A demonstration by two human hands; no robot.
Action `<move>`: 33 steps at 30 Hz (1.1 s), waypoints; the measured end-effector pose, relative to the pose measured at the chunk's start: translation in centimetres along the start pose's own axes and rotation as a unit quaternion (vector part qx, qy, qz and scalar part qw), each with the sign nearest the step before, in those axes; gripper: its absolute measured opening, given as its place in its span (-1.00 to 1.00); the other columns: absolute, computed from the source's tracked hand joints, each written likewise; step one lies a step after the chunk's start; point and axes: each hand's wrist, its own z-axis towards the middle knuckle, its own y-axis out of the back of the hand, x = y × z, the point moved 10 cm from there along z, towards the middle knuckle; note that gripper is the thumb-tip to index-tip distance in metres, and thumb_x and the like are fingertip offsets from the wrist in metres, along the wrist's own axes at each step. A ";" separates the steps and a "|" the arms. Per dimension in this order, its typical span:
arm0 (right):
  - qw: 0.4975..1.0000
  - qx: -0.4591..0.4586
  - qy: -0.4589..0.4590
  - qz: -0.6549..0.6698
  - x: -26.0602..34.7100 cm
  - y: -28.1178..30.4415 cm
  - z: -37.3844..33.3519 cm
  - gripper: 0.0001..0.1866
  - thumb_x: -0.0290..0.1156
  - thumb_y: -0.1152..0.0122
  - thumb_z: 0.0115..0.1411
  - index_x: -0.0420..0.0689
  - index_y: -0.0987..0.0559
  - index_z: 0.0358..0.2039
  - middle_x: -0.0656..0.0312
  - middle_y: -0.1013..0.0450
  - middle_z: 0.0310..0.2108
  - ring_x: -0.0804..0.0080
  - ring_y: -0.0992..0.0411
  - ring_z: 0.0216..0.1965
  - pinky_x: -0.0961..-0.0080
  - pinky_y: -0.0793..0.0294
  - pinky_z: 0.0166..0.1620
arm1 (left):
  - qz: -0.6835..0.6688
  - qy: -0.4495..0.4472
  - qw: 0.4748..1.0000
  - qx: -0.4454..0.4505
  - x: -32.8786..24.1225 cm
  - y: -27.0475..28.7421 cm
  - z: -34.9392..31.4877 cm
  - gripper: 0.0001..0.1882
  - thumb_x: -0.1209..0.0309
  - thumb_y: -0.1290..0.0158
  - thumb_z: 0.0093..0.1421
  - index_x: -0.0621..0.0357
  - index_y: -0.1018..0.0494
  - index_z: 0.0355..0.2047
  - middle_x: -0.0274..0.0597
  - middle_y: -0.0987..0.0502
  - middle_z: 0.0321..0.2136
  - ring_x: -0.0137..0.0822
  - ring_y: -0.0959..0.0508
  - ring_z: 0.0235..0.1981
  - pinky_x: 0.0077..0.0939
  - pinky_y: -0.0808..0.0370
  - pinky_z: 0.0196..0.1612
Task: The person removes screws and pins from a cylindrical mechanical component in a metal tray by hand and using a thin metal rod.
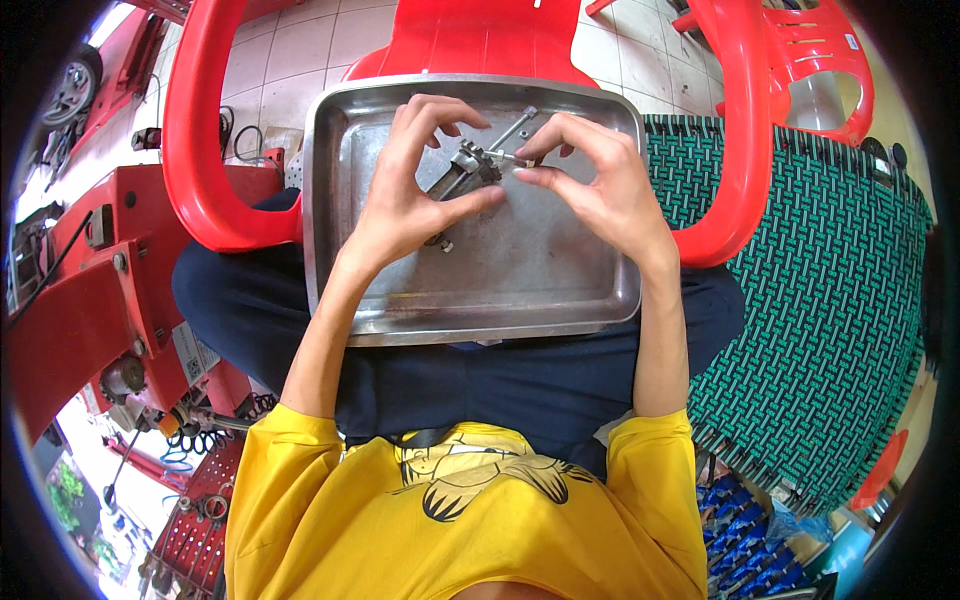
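A metal tray [480,325] lies across my lap, and in it sits a dark metal mechanical part with a toothed gear [467,158]. Around the part curves my left hand [408,185], its fingers and thumb wide apart; the thumb tip comes close to the gear's lower side, and contact is unclear. My right hand [592,175] pinches a small, thin metal pin [510,157] between thumb and index finger, its tip at the gear. Beyond the gear a long bolt [515,128] slants toward the tray's far side. A small nut [447,246] rests below the part.
A red plastic chair [490,40] stands beyond the tray, its armrests [735,130] on both sides. To the right is a green-and-black woven seat [810,300]. Red workshop machinery [150,260] fills the left, above a red perforated tool panel [200,520].
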 end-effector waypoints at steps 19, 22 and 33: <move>1.000 -0.028 0.000 -0.003 0.0 0.4 0.1 -0.80 -0.52 -0.43 0.10 -0.27 -0.60 -0.28 0.08 -0.59 -0.32 0.18 -0.59 -0.25 0.35 -0.51 -0.17 | 0.002 -0.021 0.999 0.041 1.4 -1.0 -0.2 -0.84 0.36 -0.30 0.21 0.15 -0.65 -0.26 -0.17 -0.61 -0.24 -0.23 -0.52 -0.18 -0.34 -0.45 -0.09; 0.999 -0.038 -0.005 -0.010 -0.1 0.5 0.0 -0.82 -0.52 -0.42 0.10 -0.25 -0.60 -0.30 0.11 -0.59 -0.33 0.20 -0.57 -0.26 0.36 -0.49 -0.19 | -0.018 -0.001 0.998 0.062 1.0 -1.2 -0.2 -0.86 0.44 -0.27 0.23 0.20 -0.63 -0.22 -0.20 -0.63 -0.31 -0.31 -0.55 -0.24 -0.41 -0.43 -0.14; 0.992 -0.020 -0.086 0.091 -1.9 -1.8 -0.3 -0.53 -0.13 -0.15 0.44 -0.20 -0.35 0.15 -0.09 -0.63 -0.29 -0.04 -0.64 -0.11 0.19 -0.53 -0.09 | 0.182 -0.119 0.976 -0.004 -1.6 -0.4 -0.5 -0.79 0.53 -0.36 0.04 0.06 -0.56 -0.35 -0.30 -0.61 -0.40 -0.23 -0.55 -0.31 -0.32 -0.34 -0.15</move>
